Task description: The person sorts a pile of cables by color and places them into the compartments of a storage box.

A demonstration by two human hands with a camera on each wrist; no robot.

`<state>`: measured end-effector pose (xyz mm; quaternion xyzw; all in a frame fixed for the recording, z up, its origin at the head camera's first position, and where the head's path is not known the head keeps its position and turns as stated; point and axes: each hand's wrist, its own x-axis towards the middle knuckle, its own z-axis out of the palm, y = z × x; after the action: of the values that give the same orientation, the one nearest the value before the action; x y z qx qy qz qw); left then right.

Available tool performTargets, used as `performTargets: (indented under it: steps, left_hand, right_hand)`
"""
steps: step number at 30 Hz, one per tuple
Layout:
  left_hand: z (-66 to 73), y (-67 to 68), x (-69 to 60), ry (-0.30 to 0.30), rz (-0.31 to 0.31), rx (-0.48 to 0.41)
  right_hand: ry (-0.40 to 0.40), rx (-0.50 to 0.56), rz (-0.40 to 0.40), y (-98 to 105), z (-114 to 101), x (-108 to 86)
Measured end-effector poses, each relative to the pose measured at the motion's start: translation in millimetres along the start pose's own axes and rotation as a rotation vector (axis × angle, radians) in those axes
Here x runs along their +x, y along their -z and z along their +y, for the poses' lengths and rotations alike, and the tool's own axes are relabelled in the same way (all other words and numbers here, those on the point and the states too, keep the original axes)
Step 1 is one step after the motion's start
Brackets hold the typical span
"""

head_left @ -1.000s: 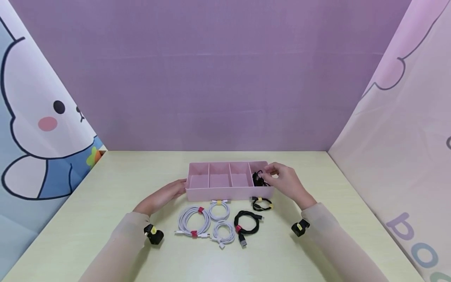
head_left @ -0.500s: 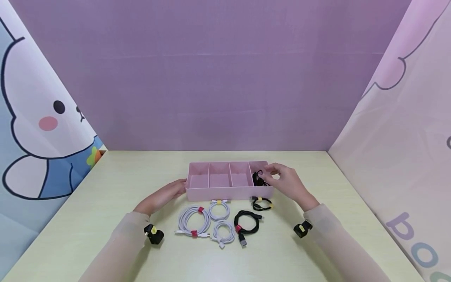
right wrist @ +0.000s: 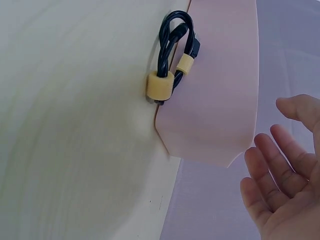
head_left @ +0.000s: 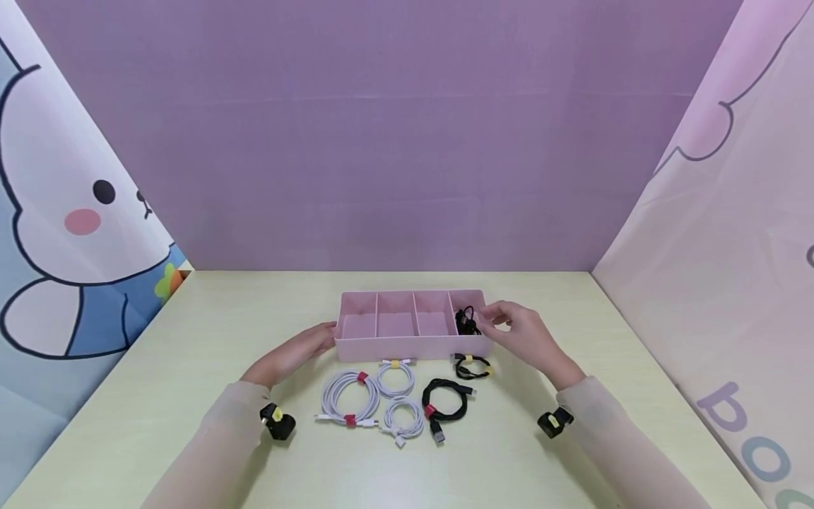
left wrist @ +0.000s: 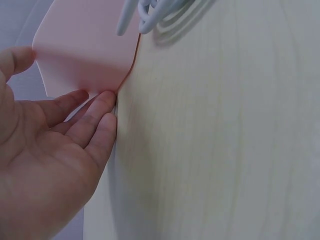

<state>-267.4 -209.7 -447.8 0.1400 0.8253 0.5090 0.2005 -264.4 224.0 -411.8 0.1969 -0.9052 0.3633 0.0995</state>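
A pink organizer box with compartments in a row stands on the table. My left hand rests against its left end; in the left wrist view the thumb touches the rim and fingertips touch the end wall. My right hand is at the box's right end, thumb and fingers apart, holding nothing; a fingertip is at or very near the box corner. A bundled black cable lies in the rightmost compartment, partly hidden by the front wall. In front lies a short black cable with yellow ties.
Coiled cables lie before the box on the table: a large white cable with red ties, a small white cable with a yellow tie, another white cable, and a black cable with a red tie. A purple backdrop hangs behind.
My right hand has drawn slightly right and down from the black cable in the rightmost compartment, toward the box's right end. The left hand has stayed at the left end.
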Motion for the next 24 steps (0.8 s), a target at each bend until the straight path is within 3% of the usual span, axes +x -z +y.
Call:
performTargets:
  steps: [24]
  left_hand:
    - [4.3,-1.3,-0.7,0.0,-0.004,-0.006]
  right_hand:
    - [0.011,0.004,-0.022,2.0,3.2,-20.4]
